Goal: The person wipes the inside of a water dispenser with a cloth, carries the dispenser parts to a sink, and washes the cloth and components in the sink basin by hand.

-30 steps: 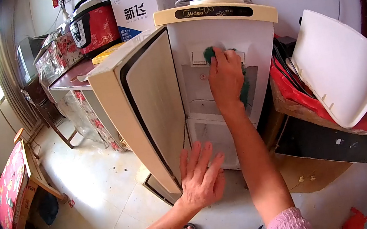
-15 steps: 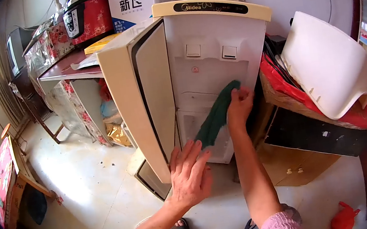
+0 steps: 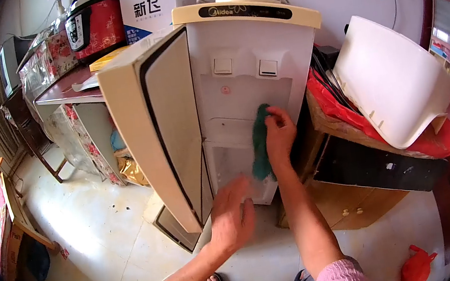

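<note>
A dark green cloth hangs down from my right hand, which pinches its upper end in front of the dispenser's inner face. Lower and to the left is my left hand, slightly blurred, its fingers stretched out and its thumb apart, with nothing seen in it. It is near the lower edge of the open cream door. The white and cream water dispenser shows two square tap levers above a recess. Part of its lower compartment lies behind the cloth and my hands.
On the right, a white plastic tub rests on a red bag above a wooden cabinet. A table with a red cooker and a box stands left. A red bag lies on the floor.
My right hand has moved slightly down and left, and the cloth now hangs more upright instead of slanting towards my left hand. My left hand has shifted a little. The view has moved slightly.
</note>
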Action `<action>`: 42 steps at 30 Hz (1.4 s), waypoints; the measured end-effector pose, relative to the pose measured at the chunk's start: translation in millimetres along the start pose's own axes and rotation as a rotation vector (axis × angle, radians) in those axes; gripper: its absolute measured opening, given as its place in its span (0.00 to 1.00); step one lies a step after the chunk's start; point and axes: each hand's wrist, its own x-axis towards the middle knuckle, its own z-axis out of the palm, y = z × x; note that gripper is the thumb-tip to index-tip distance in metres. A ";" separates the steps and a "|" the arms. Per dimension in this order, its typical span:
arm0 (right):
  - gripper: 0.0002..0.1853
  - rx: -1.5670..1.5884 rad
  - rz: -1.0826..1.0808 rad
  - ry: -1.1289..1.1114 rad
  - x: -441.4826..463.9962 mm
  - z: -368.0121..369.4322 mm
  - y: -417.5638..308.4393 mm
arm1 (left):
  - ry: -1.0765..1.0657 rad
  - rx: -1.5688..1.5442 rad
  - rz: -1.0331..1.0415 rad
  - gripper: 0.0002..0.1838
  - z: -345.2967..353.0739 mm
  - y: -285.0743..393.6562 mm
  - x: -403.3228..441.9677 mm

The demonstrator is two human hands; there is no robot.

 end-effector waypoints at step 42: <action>0.13 0.052 0.363 -0.441 -21.8 -17.1 0.0 | 0.436 0.766 0.245 0.15 37.9 -14.4 253.2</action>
